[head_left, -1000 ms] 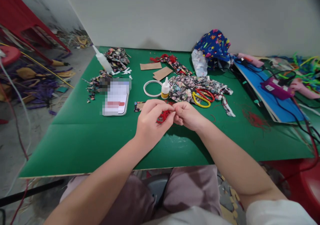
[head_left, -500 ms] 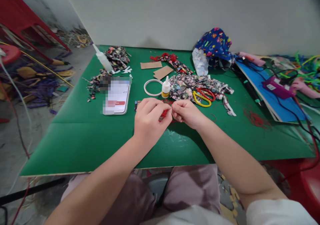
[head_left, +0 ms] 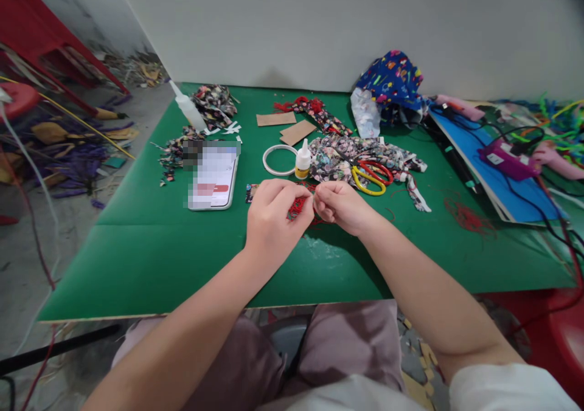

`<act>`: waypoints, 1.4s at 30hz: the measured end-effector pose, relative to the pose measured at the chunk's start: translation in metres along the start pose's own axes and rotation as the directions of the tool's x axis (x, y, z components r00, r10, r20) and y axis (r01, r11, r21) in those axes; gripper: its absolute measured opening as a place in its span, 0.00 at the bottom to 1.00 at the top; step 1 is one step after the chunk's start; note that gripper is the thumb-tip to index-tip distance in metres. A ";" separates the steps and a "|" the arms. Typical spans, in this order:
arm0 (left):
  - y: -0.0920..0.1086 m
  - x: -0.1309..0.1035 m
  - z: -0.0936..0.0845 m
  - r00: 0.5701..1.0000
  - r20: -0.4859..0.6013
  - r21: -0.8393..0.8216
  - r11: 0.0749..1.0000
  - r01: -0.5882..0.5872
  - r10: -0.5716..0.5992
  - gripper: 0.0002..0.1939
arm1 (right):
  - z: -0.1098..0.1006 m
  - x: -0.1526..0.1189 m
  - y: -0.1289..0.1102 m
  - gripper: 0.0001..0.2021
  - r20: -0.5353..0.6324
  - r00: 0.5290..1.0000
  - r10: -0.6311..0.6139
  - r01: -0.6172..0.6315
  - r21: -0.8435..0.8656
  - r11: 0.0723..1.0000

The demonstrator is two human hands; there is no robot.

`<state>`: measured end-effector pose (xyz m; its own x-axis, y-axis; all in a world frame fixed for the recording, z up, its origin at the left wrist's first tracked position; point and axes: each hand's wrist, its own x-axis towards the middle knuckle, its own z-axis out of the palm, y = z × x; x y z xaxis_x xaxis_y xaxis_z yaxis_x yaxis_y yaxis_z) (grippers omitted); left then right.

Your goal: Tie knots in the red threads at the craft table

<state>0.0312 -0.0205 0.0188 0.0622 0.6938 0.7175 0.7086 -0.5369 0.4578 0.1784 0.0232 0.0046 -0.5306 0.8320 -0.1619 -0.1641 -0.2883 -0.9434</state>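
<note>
My left hand (head_left: 276, 210) and my right hand (head_left: 339, 205) meet above the green table, thumbs and fingers pinched close together. What lies between the fingertips is too small to make out. Red threads (head_left: 297, 208) show under and between the hands. A strip of dark floral fabric (head_left: 249, 193) pokes out beside my left hand, mostly covered by it. Just beyond the hands stand a small glue bottle (head_left: 302, 163) with a white nozzle and a white ring-shaped roll (head_left: 265, 158). Scissors with red and yellow handles (head_left: 368, 178) lie past my right hand.
A phone (head_left: 212, 177) lies at left, near a white squeeze bottle (head_left: 189, 112) and floral scraps (head_left: 214, 104). Brown card pieces (head_left: 276, 119) and bunched floral fabric (head_left: 335, 155) lie behind. At right are a blue folder (head_left: 483, 162), a purple device (head_left: 508, 158) and cables.
Both hands stay almost in place, with only slight finger shifts. A little more of the red threads shows beside my left thumb.
</note>
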 end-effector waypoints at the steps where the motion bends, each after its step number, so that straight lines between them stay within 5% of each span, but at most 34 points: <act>1: 0.000 0.000 0.000 1.000 0.005 -0.003 1.000 0.003 -0.003 0.02 | 0.000 0.000 0.000 0.22 0.003 1.000 0.001 -0.001 0.000 1.000; 42: -0.003 0.001 0.002 0.997 0.056 -0.026 0.998 0.053 -0.051 0.04 | 0.005 0.001 0.001 0.22 -0.022 0.999 0.046 -0.045 0.042 0.998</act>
<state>0.0300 -0.0172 0.0173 0.0655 0.7463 0.6623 0.6926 -0.5118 0.5082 0.1735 0.0216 0.0045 -0.5194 0.8281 -0.2109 -0.1755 -0.3449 -0.9221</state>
